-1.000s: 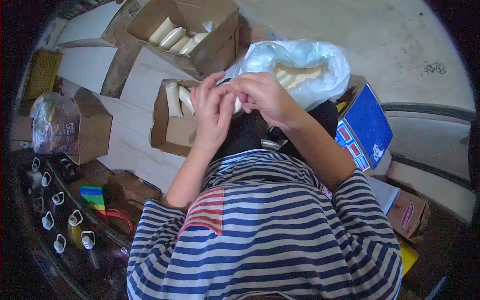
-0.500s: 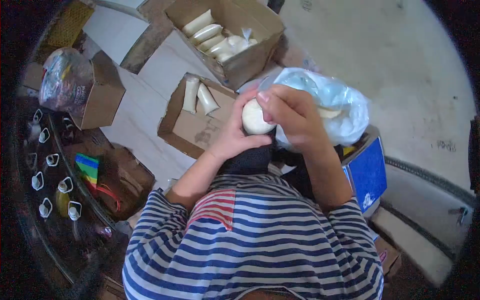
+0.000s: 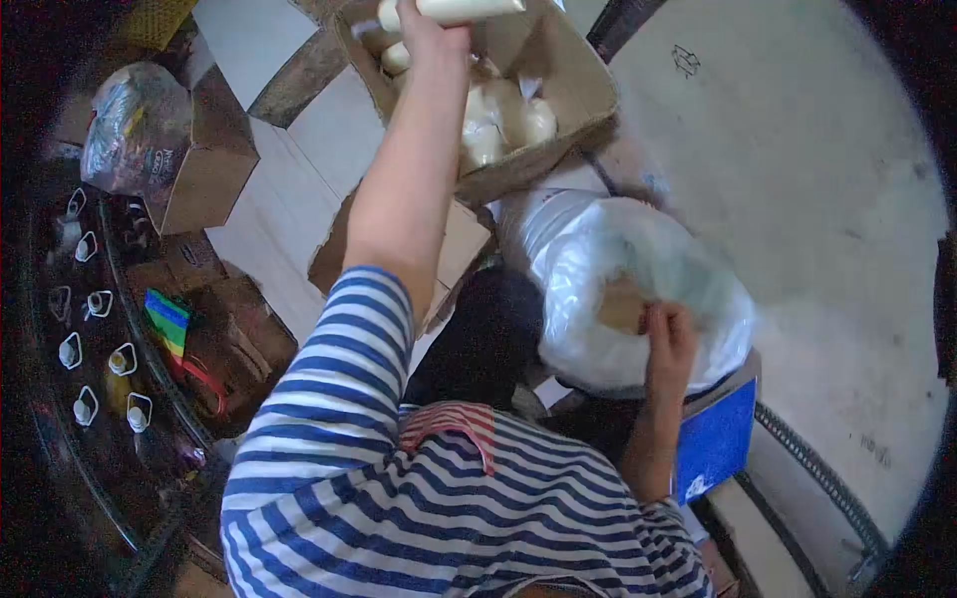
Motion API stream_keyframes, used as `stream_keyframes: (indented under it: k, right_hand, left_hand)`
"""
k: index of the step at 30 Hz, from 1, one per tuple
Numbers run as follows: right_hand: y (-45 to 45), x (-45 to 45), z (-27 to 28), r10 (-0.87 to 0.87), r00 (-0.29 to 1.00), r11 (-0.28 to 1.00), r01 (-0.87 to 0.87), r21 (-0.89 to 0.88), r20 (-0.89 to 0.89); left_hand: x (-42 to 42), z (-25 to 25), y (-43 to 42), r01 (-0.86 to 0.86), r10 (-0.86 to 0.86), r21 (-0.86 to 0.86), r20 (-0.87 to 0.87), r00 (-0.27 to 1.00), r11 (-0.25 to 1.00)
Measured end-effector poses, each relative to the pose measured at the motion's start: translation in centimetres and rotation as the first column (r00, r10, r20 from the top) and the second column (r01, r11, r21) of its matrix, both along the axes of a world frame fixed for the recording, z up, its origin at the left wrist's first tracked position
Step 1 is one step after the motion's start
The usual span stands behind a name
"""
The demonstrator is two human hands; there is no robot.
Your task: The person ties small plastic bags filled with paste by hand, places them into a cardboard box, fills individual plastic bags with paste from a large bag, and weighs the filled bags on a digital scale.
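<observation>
My left hand (image 3: 432, 38) is stretched far forward, its fingers wrapped round a long, cream-white filled plastic packet (image 3: 478, 10). It holds the packet lying sideways above a deep cardboard box (image 3: 588, 110). More filled packets (image 3: 485, 125) lie in that box, some with twisted plastic ends. My right hand (image 3: 670, 337) is at the opening of a large translucent white plastic bag (image 3: 573, 339), fingers closed together. Whatever they pinch is too blurred to make out. Something brownish (image 3: 623, 302) shows inside the bag.
A shallow cardboard tray (image 3: 464, 244) sits partly behind my left forearm. To the left are a box (image 3: 214, 174) with a stuffed plastic bag (image 3: 135, 125) and several capped bottles (image 3: 85, 409). A blue box (image 3: 718, 439) stands by my right arm.
My left hand has moved forward from my lap to above the deep box with the packet. My right hand has left the packet and dropped to the plastic bag's opening.
</observation>
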State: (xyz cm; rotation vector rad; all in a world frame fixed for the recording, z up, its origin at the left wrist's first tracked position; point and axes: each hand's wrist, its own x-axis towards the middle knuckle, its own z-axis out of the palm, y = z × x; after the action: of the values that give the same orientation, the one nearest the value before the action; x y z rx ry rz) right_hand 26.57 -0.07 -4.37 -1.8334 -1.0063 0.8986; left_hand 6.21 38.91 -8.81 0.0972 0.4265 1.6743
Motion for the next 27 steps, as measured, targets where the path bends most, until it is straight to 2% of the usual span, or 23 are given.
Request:
stream_keyframes:
  k: [1,2,3,4,5,7,8,9,10,11,13,14,15,16,17,18,19,21,22,24,25,27]
  right_hand:
    - [-0.4,0.3,-1.2,0.029,0.999,0.998,-0.029,-0.054,0.015]
    - [-0.6,0.4,-2.1,0.031,0.999,0.998,-0.030,-0.054,0.016]
    - [-0.8,0.3,-2.8,0.136,0.977,0.990,-0.130,-0.047,0.166]
    - [-1.1,0.1,-3.3,0.233,0.922,0.972,-0.227,-0.057,0.310]
    - [-1.4,0.0,-3.4,0.232,0.922,0.973,-0.222,-0.066,0.309]
    - [-1.5,0.1,-3.9,0.250,0.939,0.961,-0.212,-0.176,0.235]
    - [-1.8,0.5,-4.6,0.253,0.940,0.960,-0.215,-0.179,0.228]
    - [-2.2,1.2,-5.6,0.223,0.952,0.960,-0.177,-0.216,0.210]
    - [-2.4,1.5,-6.3,0.194,0.962,0.957,-0.142,-0.253,0.193]
    - [-2.0,1.5,-6.2,0.198,0.963,0.957,-0.149,-0.249,0.185]
    - [-0.8,1.9,-5.8,0.157,0.972,0.971,-0.119,-0.206,0.175]
    - [-0.8,2.2,-6.1,0.154,0.972,0.972,-0.118,-0.201,0.176]
    - [-1.4,2.7,-6.2,0.191,0.958,0.967,-0.146,-0.209,0.216]
    - [-2.1,3.1,-6.3,0.228,0.939,0.960,-0.174,-0.219,0.256]
    - [-2.7,3.2,-6.0,0.228,0.939,0.961,-0.174,-0.217,0.257]
    - [-3.6,3.4,-4.9,0.233,0.912,0.955,-0.148,-0.259,0.338]
    - [-4.5,3.6,-4.2,0.240,0.876,0.949,-0.120,-0.293,0.419]
    - [-7.3,4.1,-3.3,0.141,0.905,0.949,-0.008,-0.316,0.400]
    - [-8.6,3.9,-3.1,0.138,0.905,0.947,-0.002,-0.320,0.403]
    - [-10.7,3.2,-3.1,0.143,0.786,0.954,0.053,-0.295,0.601]
    - [-12.2,3.1,-3.7,0.142,0.787,0.952,0.057,-0.300,0.601]
    - [-14.2,2.9,-5.5,0.314,0.610,0.937,-0.075,-0.341,0.727]
  left_hand:
    - [0.4,-3.3,1.0,-0.054,0.054,-0.051,-0.005,0.999,0.997]
    - [0.2,-8.4,3.5,-0.123,0.126,-0.200,0.004,0.992,0.972]
    - [0.4,-10.6,2.7,-0.096,0.078,-0.155,-0.119,0.990,0.983]
    - [0.8,-11.1,1.6,-0.096,0.072,-0.279,-0.095,0.993,0.955]
    - [1.2,-11.4,1.0,-0.092,0.069,-0.400,-0.070,0.995,0.912]
    - [1.6,-12.5,0.4,-0.156,0.089,-0.355,-0.197,0.976,0.922]
    - [2.1,-12.6,0.1,-0.181,0.023,-0.477,-0.318,0.948,0.860]
    - [1.7,-14.8,1.8,-0.188,0.026,-0.478,-0.326,0.945,0.858]
    - [0.9,-18.2,4.5,-0.165,-0.135,-0.520,-0.490,0.861,0.838]
    - [0.8,-18.9,6.1,-0.174,-0.190,-0.506,-0.588,0.787,0.845]
    - [1.7,-16.8,7.8,-0.203,-0.103,-0.297,-0.762,0.640,0.933]
    - [2.0,-16.1,8.7,-0.182,-0.091,-0.234,-0.816,0.571,0.955]
    - [1.4,-17.1,10.4,-0.088,-0.158,-0.216,-0.888,0.432,0.972]
    - [2.2,-16.1,10.0,-0.086,-0.163,-0.220,-0.887,0.433,0.972]
    - [3.1,-14.7,9.9,-0.091,-0.119,-0.167,-0.913,0.391,0.982]
    - [3.6,-13.8,9.7,-0.096,-0.079,-0.119,-0.934,0.347,0.988]
    - [3.5,-14.4,10.2,-0.102,-0.075,-0.117,-0.934,0.349,0.988]
    - [3.0,-16.8,11.6,-0.179,-0.177,-0.184,-0.983,0.054,0.967]
    - [2.8,-18.2,12.2,-0.173,-0.181,-0.188,-0.982,0.056,0.967]
    - [2.2,-20.7,13.7,-0.204,-0.259,-0.233,-0.960,-0.108,0.951]
    - [2.0,-22.1,14.2,-0.200,-0.264,-0.239,-0.958,-0.109,0.950]
    - [2.5,-23.7,15.1,-0.173,-0.206,-0.196,-0.978,-0.041,0.965]
